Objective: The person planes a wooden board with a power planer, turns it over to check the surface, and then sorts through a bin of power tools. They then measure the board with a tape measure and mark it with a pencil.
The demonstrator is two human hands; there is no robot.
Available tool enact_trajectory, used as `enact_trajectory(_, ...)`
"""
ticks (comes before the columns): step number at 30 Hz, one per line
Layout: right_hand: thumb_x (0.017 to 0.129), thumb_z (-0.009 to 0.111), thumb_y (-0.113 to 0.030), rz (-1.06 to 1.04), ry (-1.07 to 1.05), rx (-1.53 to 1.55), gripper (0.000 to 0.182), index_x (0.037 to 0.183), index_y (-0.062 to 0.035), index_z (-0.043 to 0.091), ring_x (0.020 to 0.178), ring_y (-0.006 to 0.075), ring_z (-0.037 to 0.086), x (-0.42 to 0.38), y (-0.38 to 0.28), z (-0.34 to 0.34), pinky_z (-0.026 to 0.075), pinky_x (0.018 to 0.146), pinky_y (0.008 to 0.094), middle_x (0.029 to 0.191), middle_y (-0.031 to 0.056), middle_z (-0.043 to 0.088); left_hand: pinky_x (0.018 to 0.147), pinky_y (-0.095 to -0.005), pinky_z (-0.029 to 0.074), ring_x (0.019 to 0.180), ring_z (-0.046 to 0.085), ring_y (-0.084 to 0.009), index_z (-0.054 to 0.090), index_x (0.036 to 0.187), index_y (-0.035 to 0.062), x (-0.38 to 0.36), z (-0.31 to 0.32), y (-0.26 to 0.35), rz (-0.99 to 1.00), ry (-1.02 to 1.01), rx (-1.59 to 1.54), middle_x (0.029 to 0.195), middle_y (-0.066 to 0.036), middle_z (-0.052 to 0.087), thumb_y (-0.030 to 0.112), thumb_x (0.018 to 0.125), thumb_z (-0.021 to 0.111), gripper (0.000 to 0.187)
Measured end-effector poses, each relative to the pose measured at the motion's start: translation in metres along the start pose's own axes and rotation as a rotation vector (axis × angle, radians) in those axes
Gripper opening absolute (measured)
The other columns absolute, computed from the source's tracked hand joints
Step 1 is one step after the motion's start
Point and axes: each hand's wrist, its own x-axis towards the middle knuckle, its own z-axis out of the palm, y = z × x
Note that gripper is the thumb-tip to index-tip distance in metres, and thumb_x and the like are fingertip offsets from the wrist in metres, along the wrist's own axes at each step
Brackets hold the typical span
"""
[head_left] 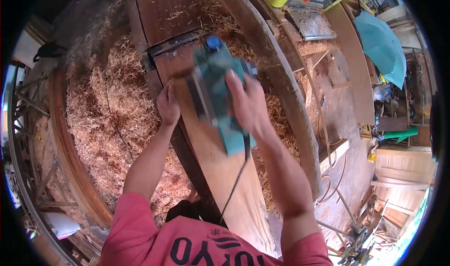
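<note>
A teal electric planer (pixel 218 83) with a blue front knob rests on a pale wooden board (pixel 234 172), slightly blurred. My right hand (pixel 248 99) is wrapped around the planer's rear handle, thumb on top. From the tool's back a black cord (pixel 236 181) runs down the board toward my body. On the board's left edge lies my left hand (pixel 169 104), its fingers curled over that edge beside the planer. Under the board is a dark workbench (pixel 190 158).
Wood shavings (pixel 112 120) heap on the floor at left, with more along the bench's right side. A long curved timber (pixel 286 73) runs to the right. Farther off are a machine marked RYOBI (pixel 311 3), a teal umbrella (pixel 382 45) and an orange hose (pixel 335 191).
</note>
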Motion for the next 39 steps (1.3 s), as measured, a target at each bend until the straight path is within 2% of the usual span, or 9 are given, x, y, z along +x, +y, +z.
enact_trajectory(7, 0.1, 0.052, -0.047, 0.008, -0.075, 0.094, 0.052, 0.096, 0.0048, 0.056, 0.059, 0.0185, 0.062, -0.001, -0.003, 0.005, 0.049, 0.057, 0.034, 0.074, 0.0104, 0.061, 0.087, -0.0445, 0.049, 0.104, 0.064, -0.0428, 0.067, 0.118, 0.0012, 0.003, 0.003, 0.016, 0.043, 0.035, 0.079, 0.109, -0.024, 0.068, 0.03, 0.103, 0.042, 0.041)
enact_trajectory(11, 0.102, 0.055, -0.032, 0.072, -0.083, 0.165, 0.032, 0.108, -0.0013, 0.057, 0.06, 0.0122, 0.055, -0.154, 0.037, -0.019, 0.046, 0.054, 0.0319, 0.072, 0.005, 0.058, 0.09, -0.0375, 0.049, 0.104, 0.068, -0.032, 0.067, 0.12, 0.0051, -0.002, -0.003, 0.022, -0.052, -0.002, 0.108, 0.109, -0.019, 0.07, 0.03, 0.103, 0.043, 0.039)
enact_trajectory(14, 0.081, 0.076, -0.02, 0.139, -0.082, -0.052, 0.041, 0.114, -0.0019, 0.059, 0.073, 0.0179, 0.063, -0.295, 0.073, -0.041, 0.052, 0.067, 0.0355, 0.081, 0.0102, 0.066, 0.093, -0.0346, 0.048, 0.106, 0.067, -0.0283, 0.066, 0.121, 0.0042, 0.001, -0.007, 0.028, -0.065, -0.062, 0.062, 0.111, -0.016, 0.071, 0.032, 0.103, 0.045, 0.039)
enact_trajectory(17, 0.075, 0.075, -0.014, 0.287, -0.124, -0.195, 0.03, 0.101, -0.0038, 0.064, 0.069, 0.0256, 0.067, -0.434, 0.108, -0.066, 0.052, 0.065, 0.0377, 0.075, 0.0142, 0.066, 0.094, -0.0362, 0.048, 0.108, 0.066, -0.0311, 0.067, 0.119, 0.0033, 0.014, -0.013, -0.006, -0.039, -0.157, -0.007, 0.112, -0.018, 0.071, 0.034, 0.102, 0.047, 0.041)
enact_trajectory(21, 0.073, 0.076, -0.015, 0.485, -0.057, -0.218, 0.023, 0.087, -0.002, 0.062, 0.062, 0.0214, 0.064, -0.538, 0.116, -0.075, 0.05, 0.06, 0.0366, 0.068, 0.0135, 0.063, 0.096, -0.0404, 0.046, 0.111, 0.065, -0.0335, 0.068, 0.118, 0.0028, 0.013, -0.022, 0.006, -0.183, -0.173, 0.243, 0.108, -0.022, 0.071, 0.042, 0.1, 0.047, 0.048)
enact_trajectory(28, 0.076, 0.073, -0.013, 0.483, -0.084, -0.209, 0.02, 0.087, -0.0017, 0.061, 0.06, 0.0166, 0.061, -0.462, 0.101, -0.055, 0.049, 0.058, 0.0345, 0.066, 0.0092, 0.062, 0.116, -0.0386, 0.029, 0.137, 0.045, -0.0349, 0.047, 0.141, -0.0075, 0.019, -0.019, -0.019, -0.419, -0.062, -0.189, 0.142, -0.027, 0.051, 0.061, 0.101, 0.034, 0.08)
enact_trajectory(35, 0.08, 0.07, -0.009, 0.3, -0.061, -0.096, 0.017, 0.093, -0.002, 0.061, 0.057, 0.0094, 0.057, -0.276, 0.055, -0.009, 0.046, 0.053, 0.0272, 0.066, 0.0016, 0.061, 0.118, -0.0364, 0.026, 0.139, 0.043, -0.032, 0.041, 0.142, -0.014, 0.02, -0.025, -0.031, -0.427, -0.168, -0.289, 0.144, -0.028, 0.048, 0.066, 0.1, 0.026, 0.091)
enact_trajectory(37, 0.081, 0.071, -0.015, 0.279, -0.078, -0.114, 0.03, 0.106, -0.0008, 0.065, 0.073, 0.0234, 0.067, -0.224, 0.04, 0.0, 0.053, 0.071, 0.0377, 0.082, 0.0174, 0.07, 0.117, -0.0362, 0.028, 0.136, 0.046, -0.031, 0.048, 0.136, -0.0157, 0.019, -0.027, -0.03, -0.453, -0.169, -0.268, 0.141, -0.028, 0.052, 0.065, 0.101, 0.027, 0.091)
enact_trajectory(39, 0.081, 0.07, -0.015, 0.224, -0.059, -0.088, 0.031, 0.108, 0.0003, 0.064, 0.077, 0.0233, 0.067, -0.173, 0.023, 0.013, 0.053, 0.074, 0.0378, 0.085, 0.0186, 0.07, 0.116, -0.0363, 0.029, 0.134, 0.049, -0.0301, 0.051, 0.134, -0.0145, 0.017, -0.027, -0.03, -0.453, -0.171, -0.287, 0.138, -0.026, 0.055, 0.064, 0.101, 0.028, 0.088)
